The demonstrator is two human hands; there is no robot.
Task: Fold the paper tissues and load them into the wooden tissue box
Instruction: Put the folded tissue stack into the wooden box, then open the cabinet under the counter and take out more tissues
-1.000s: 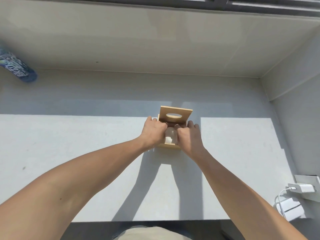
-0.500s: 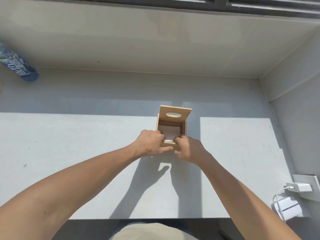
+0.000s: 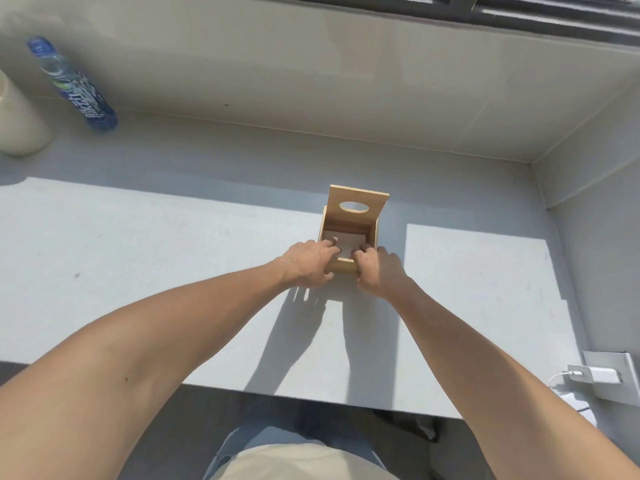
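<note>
two hands pressing tissues down into an open wooden box

seen from a head camera looking down. a small wooden box [image 3: 349, 233] sits near the middle of a pale grey desk [image 3: 156, 258], its lid [image 3: 356, 206] standing upright at the far side, with an oval slot cut in it. inside lies a flat pale stack of tissues [image 3: 346, 241]. the left hand [image 3: 306, 263] and right hand [image 3: 379, 271] meet at the near wall of the box, fingers curled over the rim and fingertips resting on the stack; they do not appear to be pinching anything.

to do this step well, it seems best to press evenly with both hands so the stack settles flat and square, keeping the box steady against the near wall, then lift the fingers straight out so no sheet drags up.

the desk is sunlit with sharp arm shadows. far left stand a blue bottle [image 3: 74, 86] and a pale cylinder [image 3: 19, 119], well apart from the box. at the right edge a white charger [image 3: 604, 375] sits plugged into a socket.
</note>
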